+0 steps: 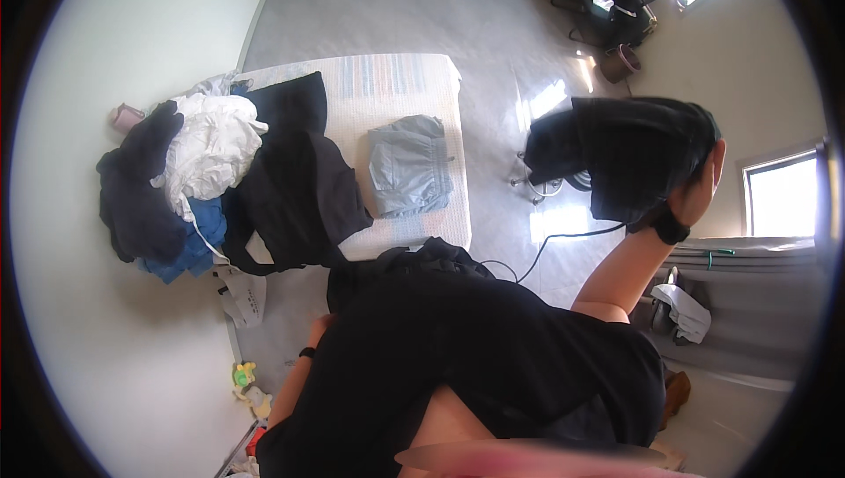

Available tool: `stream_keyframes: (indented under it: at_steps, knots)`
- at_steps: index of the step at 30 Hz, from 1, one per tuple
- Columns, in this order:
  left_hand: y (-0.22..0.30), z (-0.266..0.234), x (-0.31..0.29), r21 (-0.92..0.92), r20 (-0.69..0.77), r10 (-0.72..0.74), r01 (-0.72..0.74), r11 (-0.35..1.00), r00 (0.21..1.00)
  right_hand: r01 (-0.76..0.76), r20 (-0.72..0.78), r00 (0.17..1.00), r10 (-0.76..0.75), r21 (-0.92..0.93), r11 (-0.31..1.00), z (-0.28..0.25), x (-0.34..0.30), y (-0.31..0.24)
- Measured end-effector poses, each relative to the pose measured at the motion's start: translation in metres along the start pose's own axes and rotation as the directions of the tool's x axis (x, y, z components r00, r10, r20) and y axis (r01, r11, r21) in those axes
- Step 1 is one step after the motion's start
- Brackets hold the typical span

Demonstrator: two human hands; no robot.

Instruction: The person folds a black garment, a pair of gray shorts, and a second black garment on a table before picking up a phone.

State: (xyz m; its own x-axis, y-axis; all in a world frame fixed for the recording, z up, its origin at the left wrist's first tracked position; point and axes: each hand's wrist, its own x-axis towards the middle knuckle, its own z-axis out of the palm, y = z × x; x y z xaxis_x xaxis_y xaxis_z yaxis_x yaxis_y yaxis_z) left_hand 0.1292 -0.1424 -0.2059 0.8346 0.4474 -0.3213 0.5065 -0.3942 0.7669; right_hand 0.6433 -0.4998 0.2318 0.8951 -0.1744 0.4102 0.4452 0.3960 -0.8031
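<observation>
My right hand (pixel 700 192) is raised at the right, away from the bed, with a folded black garment (pixel 638 157) gripped in it. The cloth hangs out to the left of the hand; its exact kind does not show. My left hand (pixel 322 327) is low on the left, beside my black shirt, and its fingers are hidden. Close by it, dark bunched cloth (pixel 414 265) lies at the bed's near edge. Grey-blue elastic-waist shorts (pixel 409 167) lie folded on the bed (pixel 352 73). Left of them, dark garments (pixel 286 192) are spread out.
A heap with white cloth (pixel 211 148), a dark garment (pixel 141 187) and blue cloth (pixel 187 236) sits against the left wall. A white bag (pixel 242 295) stands below it. A wheeled stool base (pixel 537 187) and a black cable (pixel 563 236) are right of the bed.
</observation>
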Motion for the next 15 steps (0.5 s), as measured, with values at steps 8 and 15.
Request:
stream_keyframes:
  at_steps: [8, 15]
  knots:
    - [0.074, -0.043, 0.010, 0.429, 0.057, -0.323, 0.269, 0.863, 0.945, 0.086, -0.118, 0.990, -0.078, 0.064, 0.994, -0.012, -0.045, -0.004]
    - [-0.017, -0.011, 0.021, 0.295, -0.039, -0.173, 0.177, 0.939, 0.984, 0.024, -0.170, 0.985, -0.020, 0.022, 0.999, -0.008, -0.056, 0.012]
